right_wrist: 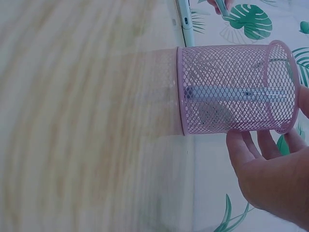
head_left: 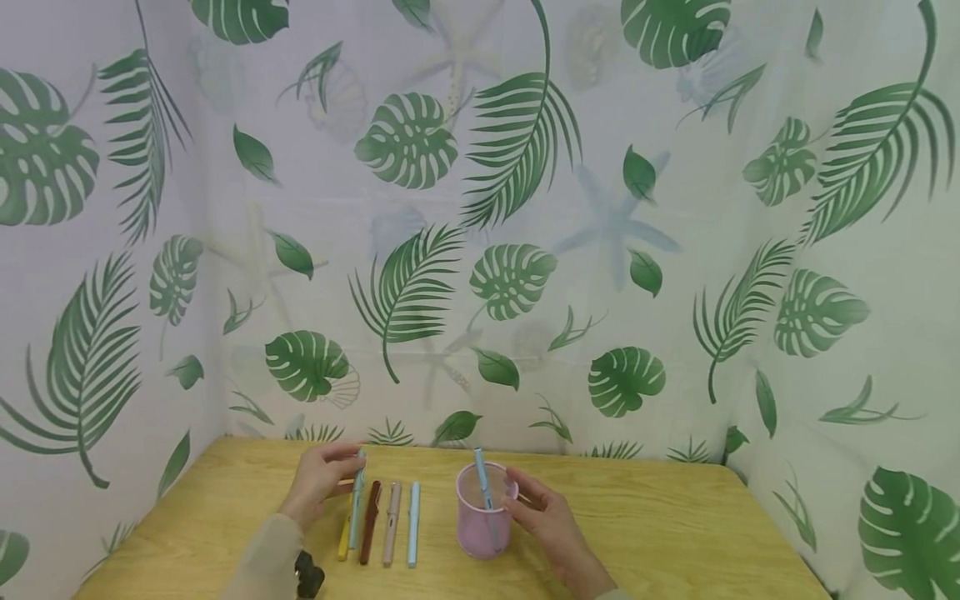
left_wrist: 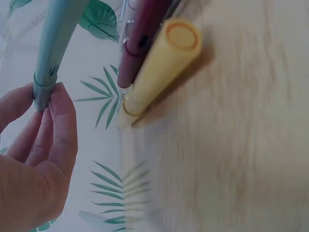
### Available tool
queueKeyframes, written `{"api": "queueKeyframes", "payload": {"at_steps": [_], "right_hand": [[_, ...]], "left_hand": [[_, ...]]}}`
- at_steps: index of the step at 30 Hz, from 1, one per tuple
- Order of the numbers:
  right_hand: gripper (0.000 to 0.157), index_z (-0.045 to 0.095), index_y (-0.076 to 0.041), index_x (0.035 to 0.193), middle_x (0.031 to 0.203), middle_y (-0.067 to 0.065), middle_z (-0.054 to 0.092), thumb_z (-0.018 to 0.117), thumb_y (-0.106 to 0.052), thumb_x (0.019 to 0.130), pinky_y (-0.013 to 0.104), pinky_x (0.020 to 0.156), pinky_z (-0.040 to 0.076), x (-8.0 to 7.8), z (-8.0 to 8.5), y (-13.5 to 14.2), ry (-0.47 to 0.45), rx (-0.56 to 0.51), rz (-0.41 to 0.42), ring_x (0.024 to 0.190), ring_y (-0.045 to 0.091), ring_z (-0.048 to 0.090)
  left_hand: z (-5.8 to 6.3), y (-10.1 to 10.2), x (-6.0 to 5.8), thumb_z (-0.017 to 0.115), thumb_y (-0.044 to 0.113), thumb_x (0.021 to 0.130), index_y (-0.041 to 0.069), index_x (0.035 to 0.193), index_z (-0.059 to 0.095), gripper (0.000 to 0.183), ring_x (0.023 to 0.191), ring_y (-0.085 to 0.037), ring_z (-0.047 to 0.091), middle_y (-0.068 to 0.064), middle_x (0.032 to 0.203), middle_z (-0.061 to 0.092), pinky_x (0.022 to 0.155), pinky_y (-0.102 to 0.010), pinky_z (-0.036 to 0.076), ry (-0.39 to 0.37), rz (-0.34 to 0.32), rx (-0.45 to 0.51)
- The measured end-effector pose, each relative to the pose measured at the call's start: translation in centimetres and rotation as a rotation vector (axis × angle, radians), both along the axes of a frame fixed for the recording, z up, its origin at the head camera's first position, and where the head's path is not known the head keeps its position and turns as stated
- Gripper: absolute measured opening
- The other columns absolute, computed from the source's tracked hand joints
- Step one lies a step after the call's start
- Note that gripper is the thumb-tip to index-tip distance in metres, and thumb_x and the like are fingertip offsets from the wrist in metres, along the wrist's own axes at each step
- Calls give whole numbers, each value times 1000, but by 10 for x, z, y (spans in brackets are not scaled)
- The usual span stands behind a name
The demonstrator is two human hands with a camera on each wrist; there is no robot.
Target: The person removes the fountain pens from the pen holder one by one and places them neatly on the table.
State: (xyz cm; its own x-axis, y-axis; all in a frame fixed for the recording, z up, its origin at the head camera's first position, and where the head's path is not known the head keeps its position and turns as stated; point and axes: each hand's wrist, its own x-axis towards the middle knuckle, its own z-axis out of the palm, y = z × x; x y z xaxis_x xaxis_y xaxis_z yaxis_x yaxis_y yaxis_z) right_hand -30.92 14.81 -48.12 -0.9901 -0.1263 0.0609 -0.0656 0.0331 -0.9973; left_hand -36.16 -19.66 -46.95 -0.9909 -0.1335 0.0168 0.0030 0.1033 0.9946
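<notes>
My left hand (head_left: 321, 483) pinches a mint-green pen (head_left: 356, 510) near its end. In the left wrist view that pen (left_wrist: 57, 41) is raised, apart from the yellow pen (left_wrist: 161, 63) and a dark red pen (left_wrist: 145, 34). On the table, to the right of the left hand, lie the dark red pen, a greyish-pink pen (head_left: 392, 529) and a light blue pen (head_left: 413, 529), side by side. My right hand (head_left: 553, 527) holds a pink mesh pen cup (head_left: 474, 533) by its rim and right side. Inside the upright cup leans a blue pen (head_left: 481, 471).
The wooden table (head_left: 660, 533) reaches back to a pale hanging cloth (head_left: 540, 358) printed with green leaves, which also runs along both sides. A small black object (head_left: 308, 575) sits beside the left wrist.
</notes>
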Motion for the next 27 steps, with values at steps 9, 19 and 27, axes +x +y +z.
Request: {"api": "queueKeyframes", "payload": {"at_steps": [9, 19, 27], "right_hand": [[55, 45, -3, 145, 150, 23, 41, 65, -15, 95, 42, 105, 47, 0, 1, 1, -4, 8, -5, 136, 43, 42], [54, 45, -3, 145, 150, 23, 41, 64, -13, 95, 42, 105, 47, -1, 2, 1, -12, 12, 3, 137, 42, 41], [57, 45, -4, 145, 150, 22, 42, 66, -19, 94, 42, 106, 46, -1, 1, 2, -12, 7, 11, 137, 42, 41]], "left_hand": [[-3, -7, -4, 69, 7, 90, -10, 124, 59, 39, 85, -18, 68, -19, 109, 68, 77, -40, 60, -21, 14, -37], [-11, -19, -8, 68, 4, 88, -12, 118, 60, 35, 78, -17, 68, -19, 101, 70, 71, -35, 60, -77, 39, -94], [-17, -24, -10, 68, 1, 86, -11, 114, 62, 31, 73, -16, 66, -15, 93, 71, 64, -32, 59, -155, 46, -151]]}}
